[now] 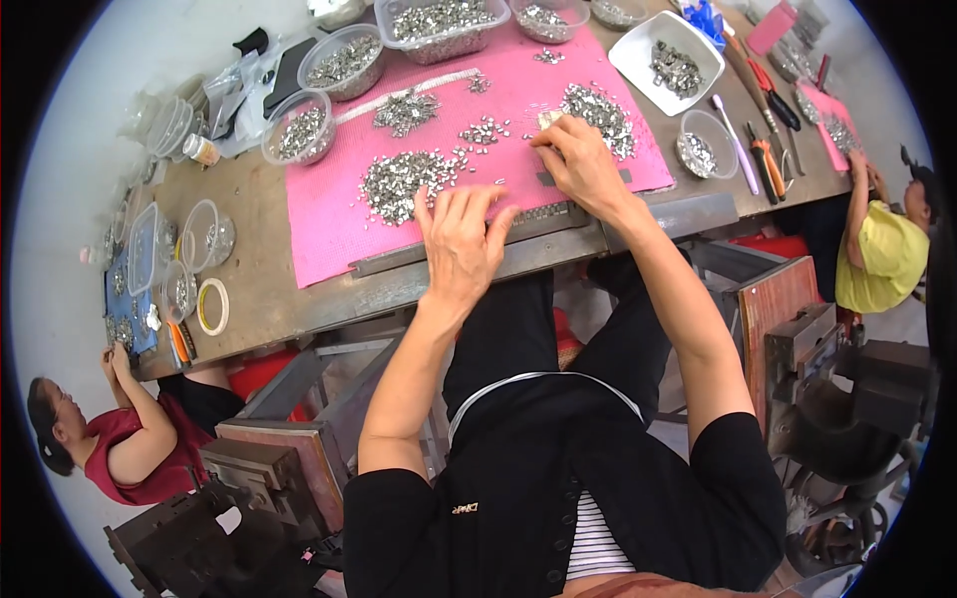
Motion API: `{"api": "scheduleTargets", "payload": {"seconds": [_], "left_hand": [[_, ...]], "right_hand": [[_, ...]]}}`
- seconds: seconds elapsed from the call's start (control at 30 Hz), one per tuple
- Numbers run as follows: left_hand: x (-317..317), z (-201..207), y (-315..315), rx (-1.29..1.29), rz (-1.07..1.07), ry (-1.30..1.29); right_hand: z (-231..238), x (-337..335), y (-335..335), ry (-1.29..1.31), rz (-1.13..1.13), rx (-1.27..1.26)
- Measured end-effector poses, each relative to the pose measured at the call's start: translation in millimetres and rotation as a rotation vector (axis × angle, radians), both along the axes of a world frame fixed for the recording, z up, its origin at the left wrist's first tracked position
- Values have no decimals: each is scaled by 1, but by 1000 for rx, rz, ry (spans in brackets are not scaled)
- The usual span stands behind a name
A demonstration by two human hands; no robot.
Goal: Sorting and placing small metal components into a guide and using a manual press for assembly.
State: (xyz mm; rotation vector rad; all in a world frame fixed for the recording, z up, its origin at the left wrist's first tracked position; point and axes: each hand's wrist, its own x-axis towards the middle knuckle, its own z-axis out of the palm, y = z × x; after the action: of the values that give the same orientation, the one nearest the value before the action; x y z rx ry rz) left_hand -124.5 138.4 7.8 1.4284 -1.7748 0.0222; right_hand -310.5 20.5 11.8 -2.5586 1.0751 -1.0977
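Note:
A pink mat (pixel 319 224) covers the near part of the workbench, with heaps of small shiny metal pieces on it. My left hand (pixel 461 234) rests at the near right side of the largest heap (pixel 399 184), fingers spread and thumb apart. Over to the right, my right hand (pixel 583 164) has its thumb and fingertips pinched together; anything between them is too small to make out. Just past those fingertips is a small beige piece (pixel 547 119). A metal strip with a row of small parts (pixel 543 214) runs along the mat's front edge, partly under my right wrist.
Clear tubs of metal pieces (pixel 342 62) line the back, beside a white tray (pixel 688 35). Pliers (pixel 768 169) and a purple-white toothbrush (pixel 736 145) lie right. A tape roll (pixel 212 306) sits left. Co-workers sit at the left (pixel 140 444) and right (pixel 882 254).

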Motion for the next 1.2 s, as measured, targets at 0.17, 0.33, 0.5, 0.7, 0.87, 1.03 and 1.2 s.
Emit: {"api": "scheduleTargets", "payload": {"seconds": [0.17,0.33,0.5,0.7,0.87,1.03,1.2], "left_hand": [[25,3,-58,60,-17,-172],[24,0,-76,381,-48,-380],[11,0,-38,276,-200,-336],[19,9,-16,268,-293,-148],[40,13,-36,139,-81,47],[41,13,-47,122,-29,-59],[33,5,-61,46,-116,-178]], "right_hand": [[-10,23,-23,72,-26,-40],[-11,38,-21,252,88,-101],[1,10,6,361,183,28],[15,-18,23,174,238,51],[11,-19,10,41,152,66],[7,2,7,43,121,96],[4,17,5,87,-13,108]]}}
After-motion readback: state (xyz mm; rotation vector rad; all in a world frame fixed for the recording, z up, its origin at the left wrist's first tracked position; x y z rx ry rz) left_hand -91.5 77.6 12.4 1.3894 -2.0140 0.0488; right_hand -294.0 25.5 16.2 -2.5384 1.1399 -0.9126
